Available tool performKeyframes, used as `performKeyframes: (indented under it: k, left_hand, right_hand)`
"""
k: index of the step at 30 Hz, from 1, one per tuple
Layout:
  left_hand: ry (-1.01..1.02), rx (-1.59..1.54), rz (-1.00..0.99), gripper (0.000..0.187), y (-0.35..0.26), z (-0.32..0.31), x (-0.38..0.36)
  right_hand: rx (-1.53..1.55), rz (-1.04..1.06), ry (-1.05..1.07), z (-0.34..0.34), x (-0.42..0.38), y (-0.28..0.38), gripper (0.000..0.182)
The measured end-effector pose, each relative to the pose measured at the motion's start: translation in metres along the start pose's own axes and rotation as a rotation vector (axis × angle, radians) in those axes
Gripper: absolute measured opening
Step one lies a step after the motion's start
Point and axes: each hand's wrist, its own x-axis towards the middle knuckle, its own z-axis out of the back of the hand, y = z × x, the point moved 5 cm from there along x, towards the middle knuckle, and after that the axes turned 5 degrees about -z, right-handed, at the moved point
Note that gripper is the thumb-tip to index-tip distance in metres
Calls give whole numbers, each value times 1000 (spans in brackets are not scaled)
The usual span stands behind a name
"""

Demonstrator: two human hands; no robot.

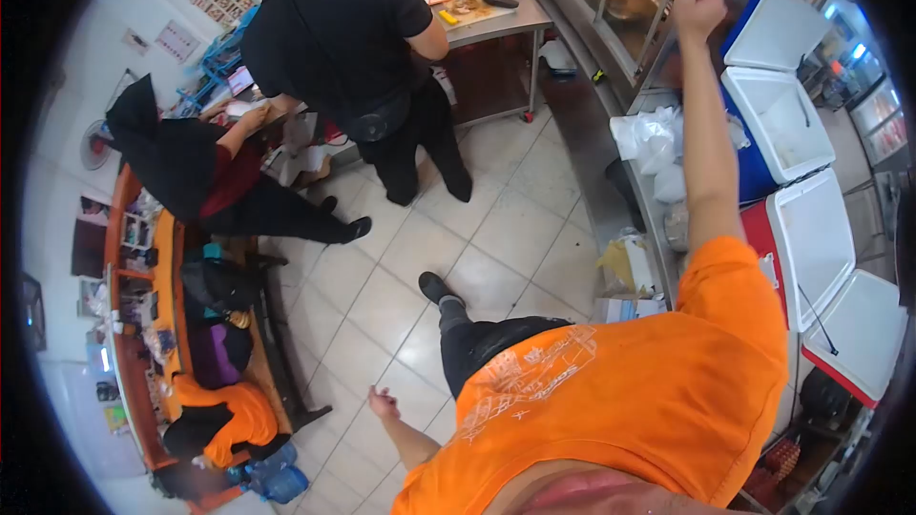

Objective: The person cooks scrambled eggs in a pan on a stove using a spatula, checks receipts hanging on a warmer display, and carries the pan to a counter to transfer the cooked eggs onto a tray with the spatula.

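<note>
**Right hand raised at the glass food cabinet**

Nearest to you is your orange short-sleeved T-shirt [630,391]. Your left hand [385,403] is low above the pale square floor tiles [358,300], its fingers apart, with nothing seen in it.

Under your right forearm, thin white plastic bags [654,138] lie on a ledge, just beside a blue cool box with white lining [757,175]. They look light, soft and rather slippery; a gathered top would be the better hold.

Further out, your right hand [701,5] is raised with curled fingers, in front of a metal-framed glass display cabinet [620,11] containing browned food. I cannot tell whether these fingers close on something, or touch the frame. The cabinet seems heavy and stiff, its panes fragile and perhaps greasy, so the metal edge is a safer hold than the glass.

Beyond, a co-worker in black [334,38] stands by a steel table [530,17].
</note>
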Motion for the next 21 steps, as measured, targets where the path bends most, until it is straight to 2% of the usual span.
performKeyframes:
  k: [2,3,5,6,7,8,9,10,11,13,14,16,17,18,19,20,21]
  left_hand:
    - [-18,-72,69,37,-8,-41,28]
    - [4,-72,72,37,-5,-63,45]
    - [278,284,461,27,18,-86,77]
    - [380,438,575,26,7,-110,85]
    - [474,591,686,26,-9,-133,91]
    - [488,603,668,26,-27,-158,107]
    - [432,476,595,28,-53,-187,122]
    - [383,345,517,30,-79,-216,146]
    - [407,350,491,30,-107,-243,168]
    - [460,338,419,31,-157,-295,208]
    - [541,556,395,39,-175,-323,215]
    - [853,1358,319,41,-200,-374,230]
    - [1007,1746,175,48,-204,-395,250]
    - [1045,1842,194,50,-190,-415,294]
    - [1188,2009,-383,43,-211,-447,282]
    - [1250,1987,-899,41,-218,-480,277]
    - [1265,1899,-1418,40,-230,-502,269]
  right_hand:
    - [-19,-23,107,4,-54,33,10]
    - [-64,-127,320,-3,-99,12,9]
    - [-295,-284,741,0,-204,-4,14]
    - [-292,-279,1000,3,-287,-58,20]
    - [-540,-490,1711,19,-333,-30,34]
    - [-778,-694,2413,48,-361,11,50]
    - [-711,-1311,2925,98,-487,-85,52]
    - [-1237,-1966,2583,110,-478,-35,51]
    - [-1088,-2006,2553,116,-507,-44,48]
    - [-959,-1113,2234,78,-477,-1,54]
    - [-962,-1126,2218,66,-498,-11,54]
    - [-985,-486,2193,69,-555,-45,45]
    - [-837,-819,2331,57,-532,-13,39]
    - [-661,-1160,2417,16,-485,22,33]
    - [-533,-1417,2363,-8,-467,10,27]
    - [-325,-1109,2281,-57,-415,10,29]
    - [-323,-588,1443,-87,-403,-81,34]
